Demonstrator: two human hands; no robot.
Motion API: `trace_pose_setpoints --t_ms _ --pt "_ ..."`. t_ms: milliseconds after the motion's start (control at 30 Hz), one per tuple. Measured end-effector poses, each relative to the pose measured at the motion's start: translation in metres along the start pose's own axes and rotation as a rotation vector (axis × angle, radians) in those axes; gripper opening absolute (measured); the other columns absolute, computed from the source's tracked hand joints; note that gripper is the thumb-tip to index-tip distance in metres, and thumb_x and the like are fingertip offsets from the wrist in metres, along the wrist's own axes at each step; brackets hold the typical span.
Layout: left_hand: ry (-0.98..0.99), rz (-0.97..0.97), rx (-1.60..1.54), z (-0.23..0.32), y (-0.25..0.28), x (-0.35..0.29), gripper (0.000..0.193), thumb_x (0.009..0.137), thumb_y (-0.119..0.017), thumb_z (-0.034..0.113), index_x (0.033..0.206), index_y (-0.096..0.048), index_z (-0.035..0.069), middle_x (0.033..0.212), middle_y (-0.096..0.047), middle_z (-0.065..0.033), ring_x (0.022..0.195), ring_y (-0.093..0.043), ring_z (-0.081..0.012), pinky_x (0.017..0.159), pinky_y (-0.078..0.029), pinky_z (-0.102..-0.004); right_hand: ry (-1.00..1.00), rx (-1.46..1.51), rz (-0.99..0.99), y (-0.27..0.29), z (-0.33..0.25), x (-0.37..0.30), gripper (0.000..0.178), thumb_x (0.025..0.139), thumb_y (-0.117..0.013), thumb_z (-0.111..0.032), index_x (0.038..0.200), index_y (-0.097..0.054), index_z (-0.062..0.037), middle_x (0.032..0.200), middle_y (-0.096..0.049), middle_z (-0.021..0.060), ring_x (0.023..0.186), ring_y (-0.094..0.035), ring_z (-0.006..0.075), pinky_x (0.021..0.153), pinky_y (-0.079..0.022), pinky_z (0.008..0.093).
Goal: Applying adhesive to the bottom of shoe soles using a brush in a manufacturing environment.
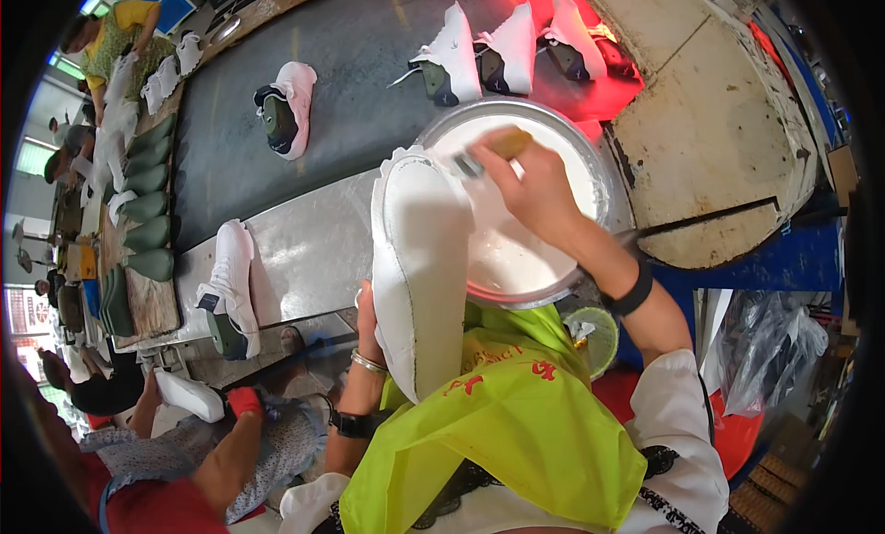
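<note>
Holding shoe point(424, 267) underside-up in left hand point(367, 317), gripping brush point(468, 164) in right hand point(532, 188) over basin point(516, 108), seemingly partway through brushing, with remainder unclear.

Head view, single: wide fisheye, left unit of head-worn pair; upright, unmirrored. Looks steeply down and forward from above wearer's yellow-green apron point(516, 451). White shoe point(419, 248) close, mid-frame; basin point(551, 119) just right; dark belt point(359, 91) farther, toward upper edge. Straight edges bowed near round black border.
</note>
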State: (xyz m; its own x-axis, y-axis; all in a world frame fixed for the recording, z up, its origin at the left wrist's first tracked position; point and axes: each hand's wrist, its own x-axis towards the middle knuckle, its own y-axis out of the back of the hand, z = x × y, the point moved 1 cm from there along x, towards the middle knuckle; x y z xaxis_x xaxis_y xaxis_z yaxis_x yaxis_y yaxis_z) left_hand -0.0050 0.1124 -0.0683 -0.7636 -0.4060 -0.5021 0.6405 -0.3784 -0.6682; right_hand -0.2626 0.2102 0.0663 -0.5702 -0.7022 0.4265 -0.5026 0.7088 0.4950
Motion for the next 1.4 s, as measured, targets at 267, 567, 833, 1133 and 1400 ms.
trace_pose_setpoints --t_ms 267,567,833,1133,1400 --pt "-0.1 -0.05 0.22 0.011 0.014 0.019 0.058 0.1 -0.029 0.046 0.126 -0.049 -0.002 0.114 -0.061 -0.0188 0.097 -0.064 -0.0277 0.085 -0.053 -0.0391 -0.034 0.152 0.173 0.011 -0.003 -0.018 0.016 0.09 -0.058 -0.015 0.097 -0.065 -0.0019 0.079 -0.066 0.0124 0.07 -0.065 0.0197 0.064 -0.049 0.0289" --pt "-0.154 -0.042 0.064 0.005 0.02 0.031 0.048 0.1 -0.031 0.04 0.114 -0.053 0.0 0.104 -0.064 -0.0141 0.091 -0.065 -0.0226 0.08 -0.055 -0.0341 -0.268 0.158 -0.006 0.004 0.013 -0.046 0.017 0.091 -0.057 -0.015 0.095 -0.066 -0.0018 0.076 -0.065 0.0147 0.066 -0.065 0.0245 0.061 -0.049 0.0321" --pt "-0.125 0.06 0.362 0.02 -0.028 0.014 0.052 0.101 -0.028 0.042 0.12 -0.051 0.0 0.11 -0.062 -0.0146 0.095 -0.064 -0.0238 0.085 -0.054 -0.0362 0.063 0.09 0.134 -0.014 -0.017 0.0 0.012 0.085 -0.063 -0.015 0.095 -0.066 -0.0073 0.085 -0.066 0.0116 0.077 -0.063 0.0276 0.069 -0.049 0.0348" --pt "-0.04 0.002 0.359 0.016 -0.032 0.0 0.063 0.1 -0.023 0.05 0.137 -0.04 0.002 0.128 -0.054 -0.0155 0.112 -0.057 -0.0265 0.098 -0.045 -0.0397 -0.145 0.312 0.128 -0.02 -0.018 0.044 0.025 0.091 -0.056 -0.025 0.099 -0.063 -0.0024 0.073 -0.065 0.0114 0.065 -0.063 0.0194 0.063 -0.048 0.031" --pt "-0.05 0.044 0.371 0.027 -0.019 0.007 0.063 0.099 -0.025 0.05 0.136 -0.041 0.002 0.126 -0.056 -0.0155 0.106 -0.06 -0.0275 0.093 -0.049 -0.0392 -0.223 0.301 -0.203 -0.01 -0.052 -0.026 0.024 0.092 -0.057 -0.022 0.098 -0.064 -0.0004 0.074 -0.064 0.0074 0.067 -0.059 0.0113 0.063 -0.046 0.0271"
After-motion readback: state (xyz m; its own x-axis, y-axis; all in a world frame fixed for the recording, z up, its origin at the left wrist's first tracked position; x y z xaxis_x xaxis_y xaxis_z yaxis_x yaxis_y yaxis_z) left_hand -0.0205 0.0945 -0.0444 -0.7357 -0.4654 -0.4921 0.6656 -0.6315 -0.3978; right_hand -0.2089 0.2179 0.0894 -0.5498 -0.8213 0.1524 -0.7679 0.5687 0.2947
